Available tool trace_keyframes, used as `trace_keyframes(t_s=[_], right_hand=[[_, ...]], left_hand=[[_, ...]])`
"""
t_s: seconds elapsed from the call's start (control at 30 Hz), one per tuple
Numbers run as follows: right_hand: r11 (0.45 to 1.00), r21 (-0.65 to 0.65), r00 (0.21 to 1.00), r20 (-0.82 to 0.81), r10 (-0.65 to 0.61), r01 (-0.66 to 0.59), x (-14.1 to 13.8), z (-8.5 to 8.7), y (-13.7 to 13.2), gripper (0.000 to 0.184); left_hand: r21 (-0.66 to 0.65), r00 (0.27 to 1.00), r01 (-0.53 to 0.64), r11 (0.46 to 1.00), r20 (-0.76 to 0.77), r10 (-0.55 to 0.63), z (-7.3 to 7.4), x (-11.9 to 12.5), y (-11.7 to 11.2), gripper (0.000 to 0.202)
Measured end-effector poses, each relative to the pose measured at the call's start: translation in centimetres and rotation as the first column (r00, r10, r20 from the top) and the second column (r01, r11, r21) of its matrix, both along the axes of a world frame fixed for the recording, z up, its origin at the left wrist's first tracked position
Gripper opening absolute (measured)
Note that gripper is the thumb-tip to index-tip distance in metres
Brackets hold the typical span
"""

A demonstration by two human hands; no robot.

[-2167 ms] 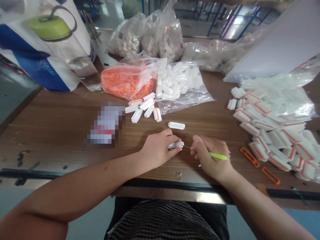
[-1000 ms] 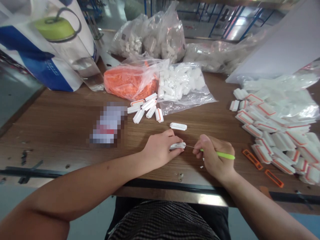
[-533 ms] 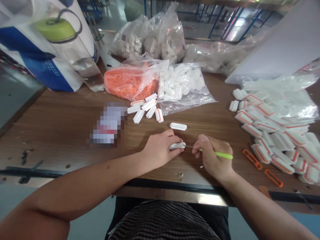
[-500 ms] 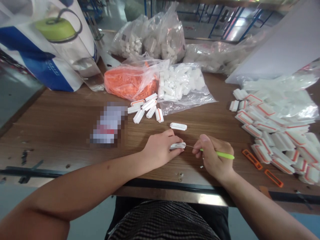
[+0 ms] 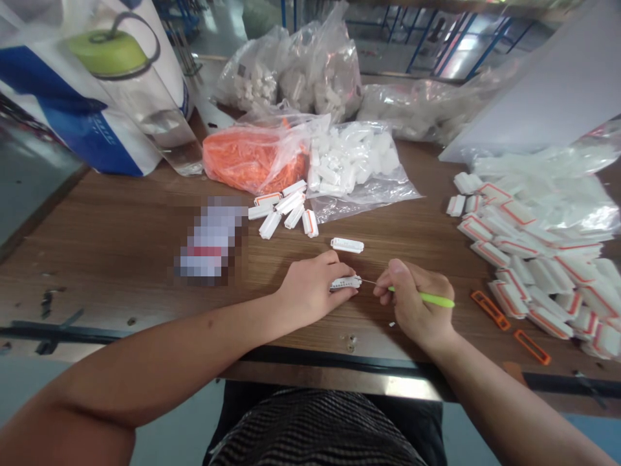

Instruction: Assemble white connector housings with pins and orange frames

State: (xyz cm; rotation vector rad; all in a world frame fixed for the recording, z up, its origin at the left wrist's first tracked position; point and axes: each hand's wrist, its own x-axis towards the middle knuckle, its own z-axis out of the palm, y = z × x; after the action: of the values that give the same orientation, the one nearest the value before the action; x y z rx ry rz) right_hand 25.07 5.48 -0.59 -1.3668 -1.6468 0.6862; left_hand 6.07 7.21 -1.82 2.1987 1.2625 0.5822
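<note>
Little has been moved since the earlier frame: the white part (image 5: 345, 283) is still clenched in the left hand (image 5: 310, 291), and a green-handled needle (image 5: 436, 299) is grasped by the right hand (image 5: 414, 304), its tip just beside the part. A spare part (image 5: 347, 245) lies near it.

A clear bag of orange pieces (image 5: 255, 158) and a bag of white plastic parts (image 5: 352, 158) lie on the wooden table (image 5: 121, 259), beside a blue-and-white box (image 5: 92, 97).

Workshop: bagged plastic parts (image 5: 334, 77) (blue racks (image 5: 488, 44) behind).
</note>
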Motion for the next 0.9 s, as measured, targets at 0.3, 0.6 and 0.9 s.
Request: trace_keyframes(t_s=[0.3,0.6,0.9], right_hand=[[1.000,0.008,1.000,0.024,0.010,-0.010,-0.01,0.05,-0.06,0.048],[0.999,-0.017,0.998,0.041,0.044,-0.043,0.06,0.01,-0.05,0.048],[0.997,-0.039,0.997,0.037,0.061,-0.059,0.15,-0.24,-0.10,0.047]], left_hand=[[-0.008,1.000,0.000,1.000,0.006,0.000,-0.17,-0.04,0.00,0.019],[-0.021,1.000,0.004,1.000,-0.026,-0.005,0.22,0.01,-0.01,0.019],[-0.025,0.999,-0.001,1.000,-0.041,0.000,0.13,0.01,0.05,0.019]])
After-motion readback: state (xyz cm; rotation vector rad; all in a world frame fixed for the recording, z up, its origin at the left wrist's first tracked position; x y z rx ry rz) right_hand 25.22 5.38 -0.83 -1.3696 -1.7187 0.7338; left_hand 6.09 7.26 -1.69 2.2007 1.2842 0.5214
